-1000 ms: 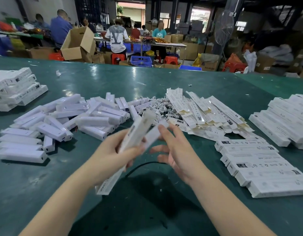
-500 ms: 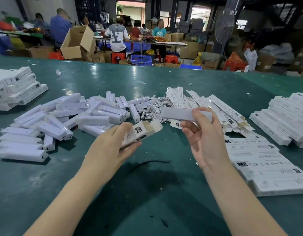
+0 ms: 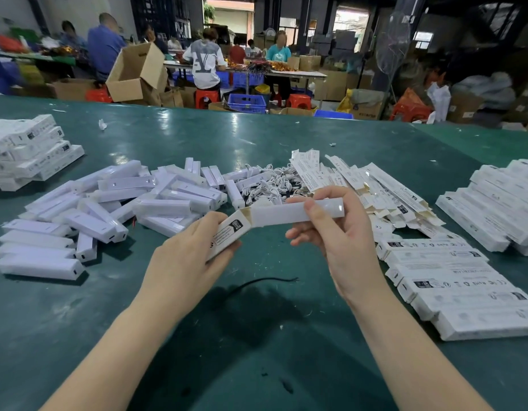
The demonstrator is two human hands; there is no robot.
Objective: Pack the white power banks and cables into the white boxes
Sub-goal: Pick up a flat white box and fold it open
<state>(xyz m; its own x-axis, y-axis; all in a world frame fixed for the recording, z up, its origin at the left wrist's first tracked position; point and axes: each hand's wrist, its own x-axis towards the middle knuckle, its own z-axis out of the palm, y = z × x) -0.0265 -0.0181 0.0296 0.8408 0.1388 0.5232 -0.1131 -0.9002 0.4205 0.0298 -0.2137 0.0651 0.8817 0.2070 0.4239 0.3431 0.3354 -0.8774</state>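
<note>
Left hand [image 3: 182, 259] wraps the box [image 3: 227, 232], open mouth facing right; right hand [image 3: 336, 232] pinches the bank [image 3: 295, 213], its tip just at the mouth, above the table [image 3: 256, 336]; I'd line both up straight, then slide slowly so the flaps don't fold in.

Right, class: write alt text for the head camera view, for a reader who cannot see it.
Over a green table, a left hand holds an open white box while the right hand feeds a white power bank into its mouth. Loose power banks, coiled cables and flat boxes lie behind.
</note>
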